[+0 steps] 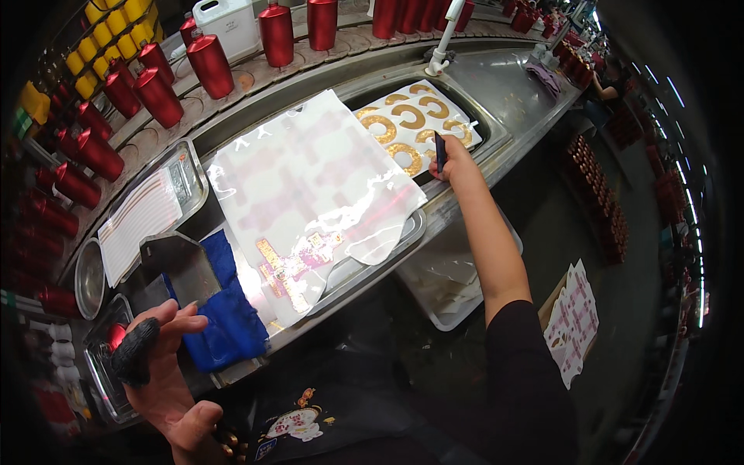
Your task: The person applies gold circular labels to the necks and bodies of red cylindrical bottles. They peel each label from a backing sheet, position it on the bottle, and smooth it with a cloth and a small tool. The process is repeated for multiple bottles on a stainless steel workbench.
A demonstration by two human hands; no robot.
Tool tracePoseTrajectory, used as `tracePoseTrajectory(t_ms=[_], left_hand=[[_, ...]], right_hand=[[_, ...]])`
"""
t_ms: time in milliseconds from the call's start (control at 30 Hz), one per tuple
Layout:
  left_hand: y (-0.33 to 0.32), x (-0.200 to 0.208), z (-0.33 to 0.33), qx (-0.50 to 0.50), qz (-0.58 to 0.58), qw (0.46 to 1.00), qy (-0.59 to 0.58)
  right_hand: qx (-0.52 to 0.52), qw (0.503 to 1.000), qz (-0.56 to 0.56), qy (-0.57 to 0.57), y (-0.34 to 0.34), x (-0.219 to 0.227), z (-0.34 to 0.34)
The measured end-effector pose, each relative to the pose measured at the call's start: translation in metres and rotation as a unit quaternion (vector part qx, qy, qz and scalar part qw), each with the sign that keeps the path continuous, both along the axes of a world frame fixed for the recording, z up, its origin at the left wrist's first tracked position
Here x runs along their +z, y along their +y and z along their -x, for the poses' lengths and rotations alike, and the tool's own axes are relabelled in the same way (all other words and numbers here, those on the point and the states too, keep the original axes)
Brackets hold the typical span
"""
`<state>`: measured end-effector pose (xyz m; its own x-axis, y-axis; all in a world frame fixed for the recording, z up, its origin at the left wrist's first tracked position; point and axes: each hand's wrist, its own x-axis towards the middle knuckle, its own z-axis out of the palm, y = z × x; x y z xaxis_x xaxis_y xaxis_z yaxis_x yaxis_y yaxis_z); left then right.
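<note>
My right hand point(457, 164) grips a small dark flat piece point(441, 153), perhaps a scraper, held upright by the near edge of the sink. Beside it, a white sheet with gold ring and arc designs point(409, 116) lies over the sink point(482, 132). A large glossy translucent sheet point(298, 167) covers a tray on the counter; a pink and gold patterned piece point(298, 267) shows at its near corner. My left hand point(174, 391) is raised at the lower left, fingers apart and holding nothing, with a black cover point(136, 353) on one finger. Nearest it is a blue cloth point(229, 322).
Red bottles point(209, 66) line the curved conveyor point(256, 74) behind the counter, near a white jug point(226, 27). A white tap point(440, 54) rises behind the sink. At left lie striped strips point(143, 221), a metal bowl point(91, 279) and a metal block point(180, 267). Below stands a pale bin point(449, 314).
</note>
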<state>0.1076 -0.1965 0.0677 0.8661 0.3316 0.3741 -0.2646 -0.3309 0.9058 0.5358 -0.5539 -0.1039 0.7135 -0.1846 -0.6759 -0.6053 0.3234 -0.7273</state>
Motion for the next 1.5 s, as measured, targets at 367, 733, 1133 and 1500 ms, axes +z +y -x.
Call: tracePoseTrajectory(t_ms=[367, 733, 1133, 1500], left_hand=[[-0.017, -0.011, -0.047, -0.079, 0.09, 0.99, 0.076], [-0.011, -0.02, -0.051, -0.096, 0.117, 0.986, 0.075], [-0.004, -0.026, -0.051, -0.096, 0.168, 0.977, 0.094], [-0.006, -0.031, -0.067, -0.146, 0.233, 0.955, 0.115]], right_hand=[[-0.031, 0.996, -0.076, -0.024, 0.012, -0.01, -0.01], [-0.111, 0.984, -0.14, -0.015, 0.019, -0.037, -0.035], [-0.144, 0.936, -0.32, 0.007, 0.009, -0.059, -0.043], [-0.167, 0.923, -0.341, -0.071, -0.01, -0.039, -0.035]])
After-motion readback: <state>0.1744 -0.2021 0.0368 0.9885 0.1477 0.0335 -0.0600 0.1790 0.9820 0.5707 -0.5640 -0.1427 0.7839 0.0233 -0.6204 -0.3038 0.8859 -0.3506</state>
